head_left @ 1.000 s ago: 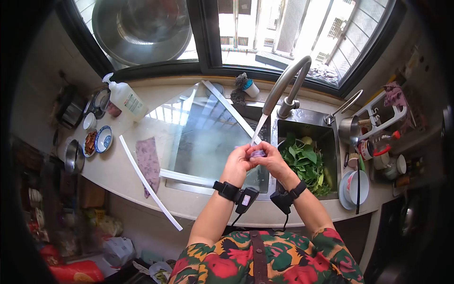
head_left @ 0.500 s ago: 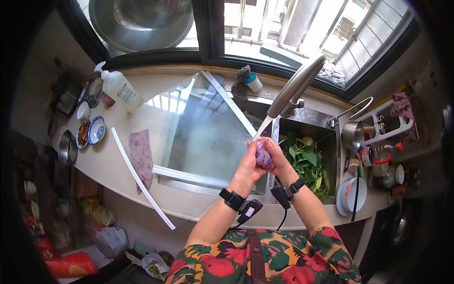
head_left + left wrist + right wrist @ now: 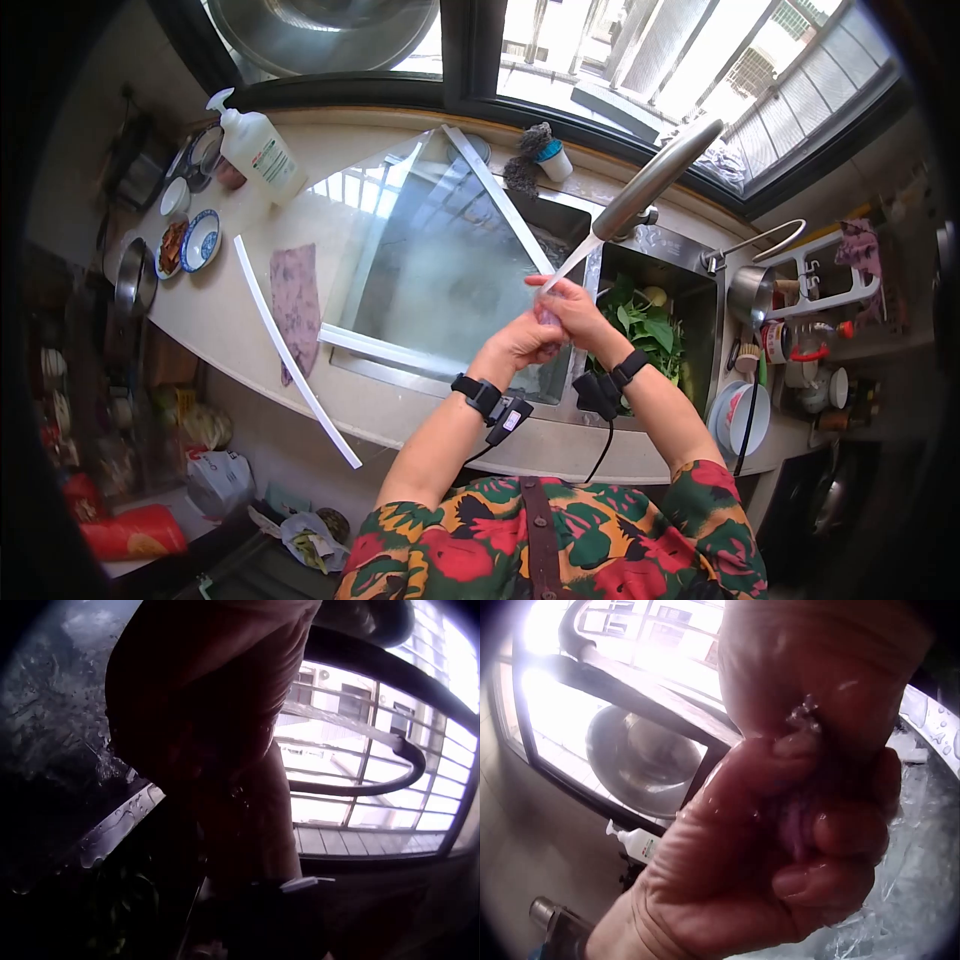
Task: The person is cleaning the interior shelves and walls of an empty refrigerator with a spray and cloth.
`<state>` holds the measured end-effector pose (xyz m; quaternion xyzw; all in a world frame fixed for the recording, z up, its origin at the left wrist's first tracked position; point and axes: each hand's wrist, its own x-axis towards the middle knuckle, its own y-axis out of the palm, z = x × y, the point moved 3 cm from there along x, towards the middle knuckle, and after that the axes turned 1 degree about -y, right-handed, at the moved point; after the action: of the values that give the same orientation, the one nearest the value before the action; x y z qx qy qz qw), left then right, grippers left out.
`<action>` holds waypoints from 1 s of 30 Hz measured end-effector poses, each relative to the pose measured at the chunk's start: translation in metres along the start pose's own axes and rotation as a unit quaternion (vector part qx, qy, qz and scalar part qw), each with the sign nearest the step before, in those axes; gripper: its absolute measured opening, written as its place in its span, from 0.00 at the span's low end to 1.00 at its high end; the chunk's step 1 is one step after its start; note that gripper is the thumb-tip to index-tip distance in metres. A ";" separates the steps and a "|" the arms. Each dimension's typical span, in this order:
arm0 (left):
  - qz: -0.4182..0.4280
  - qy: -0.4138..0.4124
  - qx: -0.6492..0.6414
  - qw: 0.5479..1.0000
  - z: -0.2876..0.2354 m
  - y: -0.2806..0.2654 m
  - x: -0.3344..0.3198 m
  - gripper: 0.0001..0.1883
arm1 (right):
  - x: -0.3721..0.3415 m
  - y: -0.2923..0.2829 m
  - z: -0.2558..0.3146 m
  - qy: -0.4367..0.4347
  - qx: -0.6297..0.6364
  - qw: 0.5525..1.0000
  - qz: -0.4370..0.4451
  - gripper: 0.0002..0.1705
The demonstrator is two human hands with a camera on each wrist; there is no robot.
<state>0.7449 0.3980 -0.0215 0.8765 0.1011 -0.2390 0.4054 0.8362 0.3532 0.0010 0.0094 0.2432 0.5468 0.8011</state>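
A wadded purple cloth [image 3: 547, 317] is squeezed between both hands beneath the running faucet [image 3: 650, 185]. My left hand [image 3: 522, 340] grips its lower part, fingers curled, with a purple fold of the cloth [image 3: 799, 831] showing between them in the right wrist view. Pressed against it from above, my right hand [image 3: 572, 308] grips the other end. Water runs onto the right hand. The left wrist view shows the left hand [image 3: 195, 690] dark and wet, hiding the cloth. Below the hands lies a glass pane [image 3: 420, 270] across the left sink basin.
Leafy greens [image 3: 645, 325] fill the right basin [image 3: 700, 335]. A second purple cloth [image 3: 295, 300] and a white strip [image 3: 290, 355] lie on the left counter. A pump bottle [image 3: 260, 155] stands behind them, near small dishes [image 3: 202, 238]. Stacked bowls [image 3: 745, 415] stand at the right.
The cloth, plainly visible in the hands half a second ago, is now mostly hidden as they squeeze it. The right hand has turned over it, and the view has shifted slightly.
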 end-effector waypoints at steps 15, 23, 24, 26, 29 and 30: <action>-0.330 0.152 0.415 0.834 0.007 0.000 0.005 0.19 | 0.014 0.002 -0.019 -0.049 -0.138 0.980 -0.133 0.12; -0.297 0.125 0.193 0.927 -0.027 -0.029 -0.007 0.23 | 0.001 0.008 -0.029 0.076 0.012 0.985 -0.153 0.14; -0.332 0.142 0.217 0.907 -0.023 -0.030 -0.006 0.22 | 0.001 0.009 -0.032 0.075 0.013 0.985 -0.154 0.14; -0.347 0.228 0.290 0.862 0.001 -0.026 0.010 0.20 | 0.002 0.011 -0.041 0.102 0.103 0.981 -0.130 0.16; -0.401 0.219 0.407 0.791 -0.008 -0.006 -0.004 0.13 | -0.003 0.009 -0.044 0.073 0.082 0.983 -0.146 0.14; -0.401 0.219 0.407 0.791 -0.014 -0.014 -0.003 0.13 | -0.012 0.014 -0.034 0.073 0.054 0.982 -0.167 0.13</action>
<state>0.7426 0.4179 -0.0211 0.8703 0.4227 -0.2006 -0.1538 0.8067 0.3396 -0.0201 -0.0282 0.3286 0.3907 0.8594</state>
